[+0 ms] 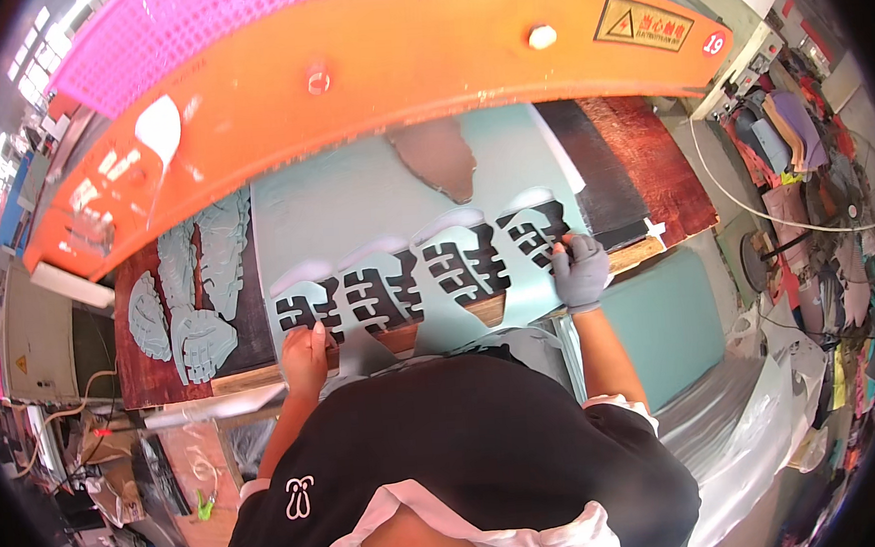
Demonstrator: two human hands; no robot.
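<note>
A pale blue-green sheet (334, 215) lies across the work board in front of me, with a row of several sole-shaped cut-outs along its near part. Dark board shows through their slots. At the sheet's near left corner, my left hand (305, 358) is bare and closed on the edge. My right hand (584, 270), in a grey glove with bare fingertips, grips the sheet's right edge beside the last cut-out. A brown flat piece (438, 161) rests on the sheet's far part, partly under the orange beam. Cut blue-green pieces (204, 343) are heaped on the board's left.
A wide orange machine beam (395, 66) spans above the board's far side, carrying a pink basket (173, 39). The red and black board (640, 151) extends right. More blue-green sheets (661, 320) are stacked at my right, near clear plastic film (734, 446). Coloured scraps (790, 137) lie farther right.
</note>
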